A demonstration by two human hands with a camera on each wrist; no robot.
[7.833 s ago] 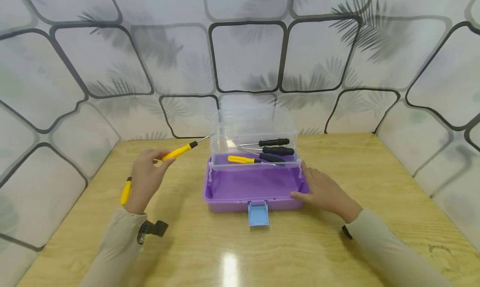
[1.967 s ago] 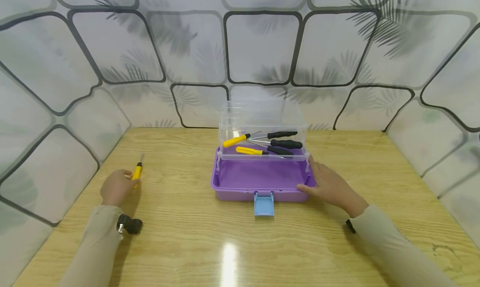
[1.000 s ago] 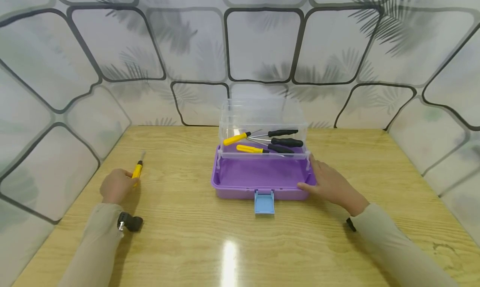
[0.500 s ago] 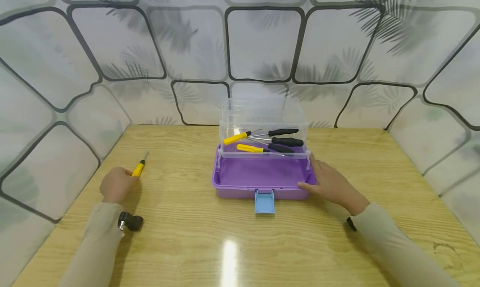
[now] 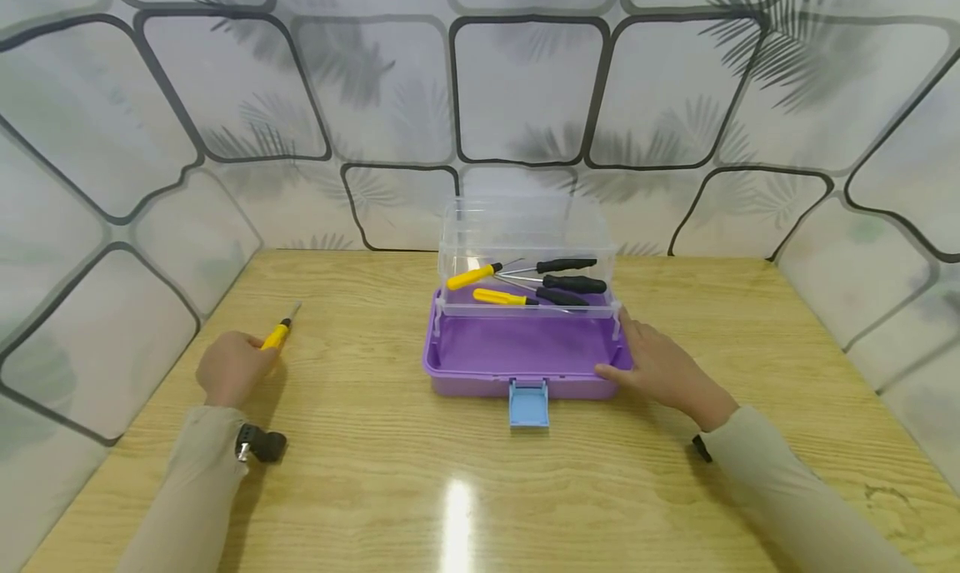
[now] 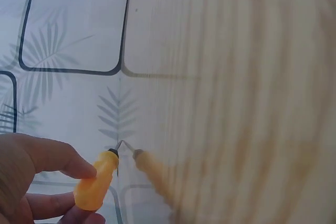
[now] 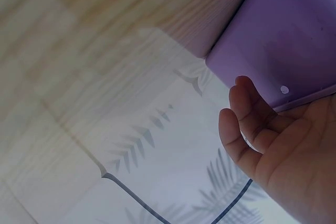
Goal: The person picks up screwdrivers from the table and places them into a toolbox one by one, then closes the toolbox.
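On the left side of the table, my left hand [image 5: 234, 368] pinches the handle of a yellow screwdriver [image 5: 277, 335]. Its shaft points away and to the right; the left wrist view shows its yellow handle [image 6: 97, 179] in the fingers and the tip meeting its reflection at the tabletop. My right hand [image 5: 663, 371] rests on the right side of a purple toolbox [image 5: 480, 387], thumb over the front corner of the rim. In the right wrist view its fingertips [image 7: 229, 120] hang loosely beside the purple wall [image 7: 294, 40]. Part of the left fingers is hidden in the head view.
A clear tray [image 5: 525, 311] sits raised over the toolbox's back half, the transparent lid [image 5: 525, 215] standing up behind. Two yellow screwdrivers [image 5: 498, 297] and three black-handled ones [image 5: 574, 284] lie in it. A blue latch [image 5: 529, 406] hangs at the front. Patterned walls enclose the wooden table [image 5: 375, 473].
Earlier the left hand put one yellow screwdriver into the tray, then took hold of another on the table. Its shaft has since swung slightly right. The right hand stays at the toolbox.
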